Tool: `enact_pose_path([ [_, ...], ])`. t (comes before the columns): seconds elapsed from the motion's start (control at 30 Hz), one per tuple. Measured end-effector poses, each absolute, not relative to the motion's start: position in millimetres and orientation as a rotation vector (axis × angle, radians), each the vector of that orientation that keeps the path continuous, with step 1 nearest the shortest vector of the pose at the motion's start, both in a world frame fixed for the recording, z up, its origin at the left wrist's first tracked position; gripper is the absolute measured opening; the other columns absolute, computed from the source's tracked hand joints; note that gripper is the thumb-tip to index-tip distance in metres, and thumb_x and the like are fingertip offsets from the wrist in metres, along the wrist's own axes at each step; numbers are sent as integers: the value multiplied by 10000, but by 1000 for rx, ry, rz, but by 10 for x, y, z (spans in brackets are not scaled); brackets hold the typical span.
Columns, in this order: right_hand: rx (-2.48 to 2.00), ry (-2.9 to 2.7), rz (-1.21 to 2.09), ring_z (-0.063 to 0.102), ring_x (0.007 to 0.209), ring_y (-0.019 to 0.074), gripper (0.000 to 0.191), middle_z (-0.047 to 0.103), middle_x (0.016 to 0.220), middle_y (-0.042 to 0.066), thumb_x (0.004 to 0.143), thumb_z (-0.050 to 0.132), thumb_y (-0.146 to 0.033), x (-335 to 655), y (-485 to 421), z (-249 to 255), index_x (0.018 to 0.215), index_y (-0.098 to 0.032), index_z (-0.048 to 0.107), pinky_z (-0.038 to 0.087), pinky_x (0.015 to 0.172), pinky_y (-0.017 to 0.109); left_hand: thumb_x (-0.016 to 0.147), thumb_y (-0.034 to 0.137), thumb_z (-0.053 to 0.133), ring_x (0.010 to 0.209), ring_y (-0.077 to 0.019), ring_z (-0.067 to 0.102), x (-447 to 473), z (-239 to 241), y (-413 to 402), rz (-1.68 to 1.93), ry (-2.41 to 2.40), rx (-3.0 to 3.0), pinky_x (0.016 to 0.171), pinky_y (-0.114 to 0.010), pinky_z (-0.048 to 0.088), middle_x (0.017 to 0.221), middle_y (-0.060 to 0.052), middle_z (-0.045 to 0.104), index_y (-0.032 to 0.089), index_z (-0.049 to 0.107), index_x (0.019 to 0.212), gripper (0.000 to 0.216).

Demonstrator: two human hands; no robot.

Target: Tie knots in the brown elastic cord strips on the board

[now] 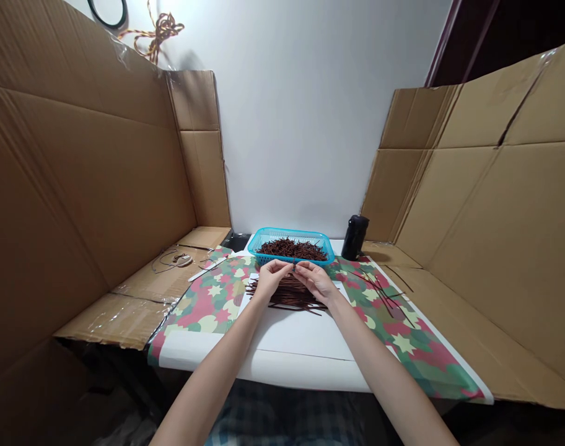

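Your left hand (271, 276) and right hand (316, 280) pinch a dark piece (294, 267). Beyond stand a blue basket (305, 235) and black bottle (355, 238).

A cord (160, 28) hangs on the wall (305, 118) beside a ring (109, 26) (black, partly visible); cardboard (101, 148) stands left and right.

Makeshift indoor work nook; can't tell home or workshop. Cardboard panels (101, 167) box both sides, patterned sheet (196, 300) as work surface, white wall (305, 124) behind.
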State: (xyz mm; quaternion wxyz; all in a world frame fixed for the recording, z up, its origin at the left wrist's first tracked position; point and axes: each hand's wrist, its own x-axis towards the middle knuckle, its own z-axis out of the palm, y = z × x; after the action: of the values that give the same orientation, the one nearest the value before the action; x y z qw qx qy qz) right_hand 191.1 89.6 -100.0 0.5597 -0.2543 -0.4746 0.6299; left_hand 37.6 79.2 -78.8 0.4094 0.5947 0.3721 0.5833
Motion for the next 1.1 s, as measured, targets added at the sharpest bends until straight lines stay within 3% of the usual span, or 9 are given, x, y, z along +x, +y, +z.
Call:
enact_pose_path([
  [0.57,-809,-1234,1099,620,920,209,234,604,1120,76,899,561,-260,1852,911,-1018,1110,-159,572,530,773,403,677,334,701,623,-159,601,409,-787,706,1602,1027,1618,602,-254,451,650,-9,645,168,635,648,181],
  [1.1,-814,-1371,1002,625,904,204,223,614,1096,72,897,565,-262,1890,893,-979,1091,-155,580,531,768,399,699,332,678,651,-167,609,383,-814,742,1580,1028,1643,629,-265,465,682,-25,648,162,631,677,178],
])
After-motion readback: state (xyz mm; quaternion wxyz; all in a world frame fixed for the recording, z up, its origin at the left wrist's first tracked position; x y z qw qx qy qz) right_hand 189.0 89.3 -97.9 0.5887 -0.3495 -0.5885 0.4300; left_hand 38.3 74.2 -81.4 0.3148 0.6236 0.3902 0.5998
